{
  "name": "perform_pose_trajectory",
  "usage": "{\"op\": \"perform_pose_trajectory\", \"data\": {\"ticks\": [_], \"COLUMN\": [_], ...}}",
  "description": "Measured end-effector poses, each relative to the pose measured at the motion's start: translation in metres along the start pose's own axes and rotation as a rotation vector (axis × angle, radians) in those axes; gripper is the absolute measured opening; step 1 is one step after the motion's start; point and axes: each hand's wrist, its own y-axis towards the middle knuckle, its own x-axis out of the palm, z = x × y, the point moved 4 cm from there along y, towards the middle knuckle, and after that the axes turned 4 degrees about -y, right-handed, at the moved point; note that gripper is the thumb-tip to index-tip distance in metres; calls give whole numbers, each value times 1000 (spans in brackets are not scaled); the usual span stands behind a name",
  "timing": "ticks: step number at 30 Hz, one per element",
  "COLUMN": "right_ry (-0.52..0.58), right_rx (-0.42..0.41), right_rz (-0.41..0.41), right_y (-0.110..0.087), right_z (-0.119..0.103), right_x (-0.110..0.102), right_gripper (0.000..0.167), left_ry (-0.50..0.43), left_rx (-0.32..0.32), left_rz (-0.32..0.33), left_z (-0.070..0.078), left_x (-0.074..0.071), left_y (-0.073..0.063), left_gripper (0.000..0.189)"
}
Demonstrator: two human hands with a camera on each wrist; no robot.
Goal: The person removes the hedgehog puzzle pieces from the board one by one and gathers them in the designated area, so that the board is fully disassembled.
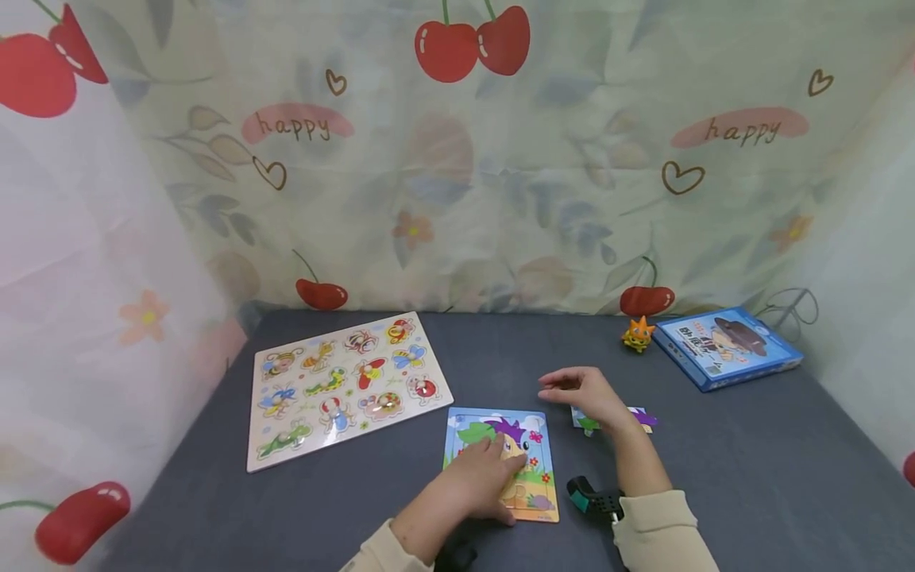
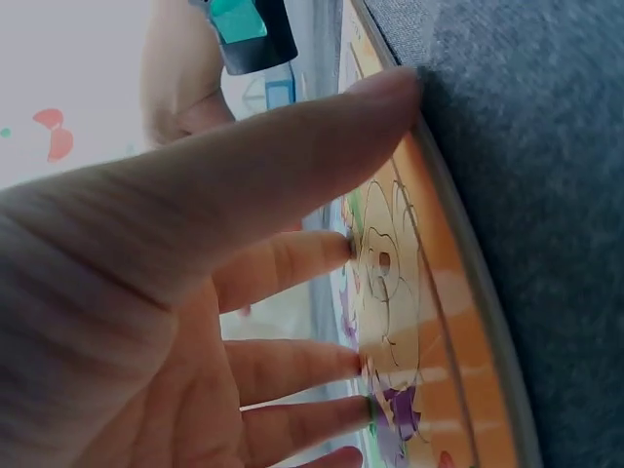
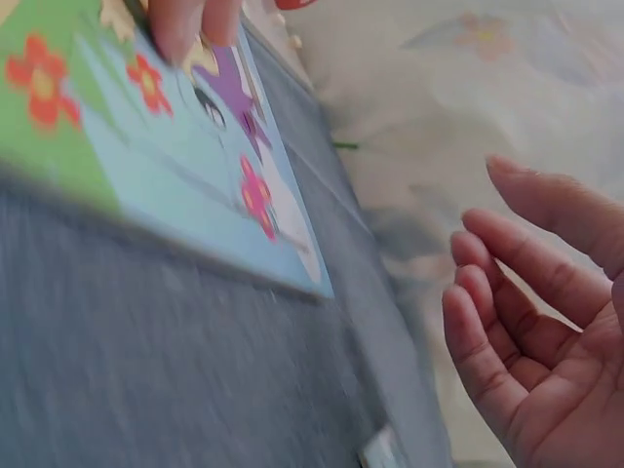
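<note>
A cartoon jigsaw puzzle (image 1: 539, 477) in a square tray lies flat on the dark table. My left hand (image 1: 477, 479) rests on it with spread fingers; in the left wrist view the fingertips touch the picture (image 2: 385, 292) and the thumb lies over the tray's edge. To the right of the tray, my right hand (image 1: 582, 395) hovers above the table, fingers loosely bent and nothing between them, as the right wrist view confirms (image 3: 546, 322). Beneath that wrist are loose puzzle pieces (image 1: 643, 418) with purple, white and green parts, partly hidden by the arm.
A larger insect peg board (image 1: 336, 389) lies to the left, close to the tray's corner. At the back right are a small orange-and-yellow figurine (image 1: 638, 335) and a blue box (image 1: 729, 349). A patterned cloth (image 1: 486, 199) hangs behind the table.
</note>
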Motion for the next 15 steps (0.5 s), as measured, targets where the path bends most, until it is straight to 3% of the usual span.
{"op": "perform_pose_trajectory", "data": {"ticks": [5,15], "right_ry": [4,-61], "right_rx": [-30,3], "right_rz": [-16,-69], "right_y": [5,5], "right_z": [-5,-5], "right_x": [16,34], "right_gripper": [34,28], "left_ry": [-11,-32], "left_rx": [-3,24], "left_rz": [-3,-7], "left_z": [-4,-3], "left_x": [4,6], "left_y": [0,0], "left_gripper": [74,71]}}
